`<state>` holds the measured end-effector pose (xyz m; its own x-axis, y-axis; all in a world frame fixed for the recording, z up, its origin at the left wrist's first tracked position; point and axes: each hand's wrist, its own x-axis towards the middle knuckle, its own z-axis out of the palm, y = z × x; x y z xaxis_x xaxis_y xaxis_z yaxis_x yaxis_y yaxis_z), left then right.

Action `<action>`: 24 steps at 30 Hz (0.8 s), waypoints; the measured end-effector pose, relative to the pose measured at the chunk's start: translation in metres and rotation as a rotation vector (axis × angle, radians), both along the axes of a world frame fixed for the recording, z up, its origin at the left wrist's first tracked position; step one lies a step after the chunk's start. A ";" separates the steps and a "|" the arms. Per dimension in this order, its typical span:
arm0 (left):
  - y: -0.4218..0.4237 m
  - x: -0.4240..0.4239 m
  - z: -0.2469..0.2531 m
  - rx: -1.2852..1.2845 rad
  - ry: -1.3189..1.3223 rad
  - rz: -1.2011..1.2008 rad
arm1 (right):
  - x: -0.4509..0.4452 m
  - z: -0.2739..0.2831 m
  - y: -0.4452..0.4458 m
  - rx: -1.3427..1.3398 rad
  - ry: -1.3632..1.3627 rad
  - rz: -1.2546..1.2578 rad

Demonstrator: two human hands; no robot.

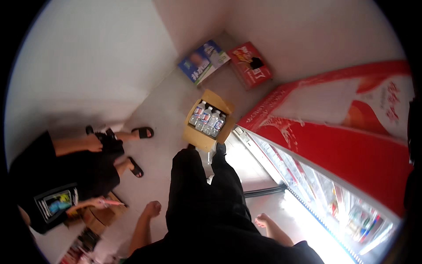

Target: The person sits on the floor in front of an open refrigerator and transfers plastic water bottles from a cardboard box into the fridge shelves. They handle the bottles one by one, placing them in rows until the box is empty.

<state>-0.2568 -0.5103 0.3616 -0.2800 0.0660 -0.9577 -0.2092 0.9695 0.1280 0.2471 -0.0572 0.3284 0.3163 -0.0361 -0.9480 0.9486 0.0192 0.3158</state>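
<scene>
My left hand (153,209) hangs beside my left thigh, its fingers curled, with nothing seen in it. On the other side, my right hand (261,220) hangs loosely curled near the lit fridge doorway; nothing shows in it. An open cardboard box (196,140) stands on the floor just ahead of my feet, its flaps folded out. Inside lie several clear plastic bottles (204,119) with labels, close together. Between my legs, partly hidden, another clear bottle (209,157) shows on the floor.
A red display fridge (316,142) stands at the right with its glass door (263,165) swung out. Blue (201,64) and red (250,66) cartons lie by the far walls. At left, a person in black (89,168) holds a pinkish object near a cardboard box (99,216).
</scene>
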 end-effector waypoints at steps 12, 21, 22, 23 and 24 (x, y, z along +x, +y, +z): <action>0.107 -0.319 -0.007 0.595 0.357 -0.492 | -0.292 -0.028 -0.149 0.448 0.360 -0.459; 0.152 -0.446 -0.001 0.503 0.336 -0.876 | -0.293 -0.048 -0.384 0.779 -0.027 -0.811; 0.151 -0.453 -0.017 0.527 0.335 -0.963 | -0.279 -0.050 -0.411 0.854 -0.090 -0.876; 0.154 -0.466 -0.017 0.533 0.336 -0.967 | -0.306 -0.003 -0.375 0.896 -0.128 -1.219; 0.164 -0.464 -0.028 0.551 0.277 -0.966 | -0.285 0.017 -0.372 1.065 -0.077 -1.415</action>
